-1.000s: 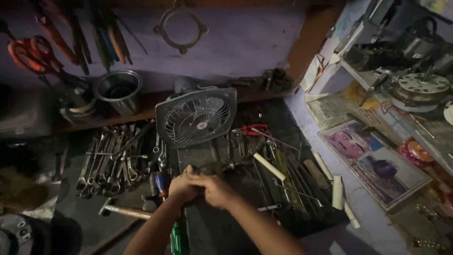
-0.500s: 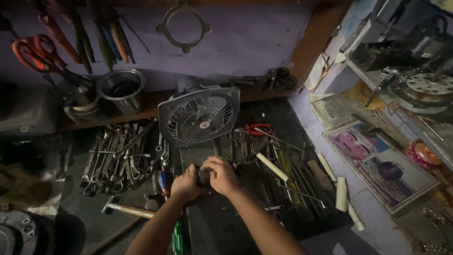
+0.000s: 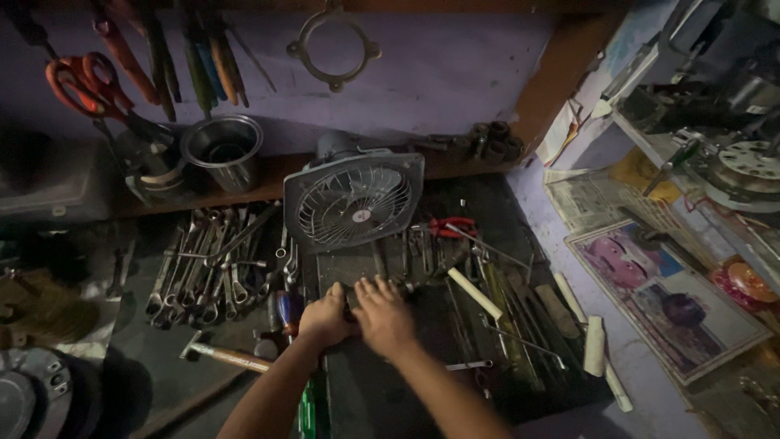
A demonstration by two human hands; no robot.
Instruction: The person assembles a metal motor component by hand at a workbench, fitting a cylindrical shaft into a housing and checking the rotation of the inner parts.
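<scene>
My left hand (image 3: 325, 319) and my right hand (image 3: 383, 315) lie close together on a dark mat (image 3: 390, 398) in the middle of the bench. Both curl over a small dark part with a short metal shaft (image 3: 406, 286) poking out to the right. What the fingers grip is mostly hidden under the hands. Just beyond them a square grey fan (image 3: 354, 200) with a wire grille stands upright, facing me.
Several spanners (image 3: 203, 268) lie at the left, a hammer (image 3: 223, 355) and a blue-handled screwdriver (image 3: 288, 310) near my left arm. Red pliers (image 3: 451, 227), files and rods fill the right. A steel cup (image 3: 222, 150), hanging scissors (image 3: 81, 85) and a shelf with motor parts (image 3: 747, 167) surround the bench.
My hands have stayed together on the small part and shifted slightly; the view has tilted a little, so the fan and tools sit lower in frame.
</scene>
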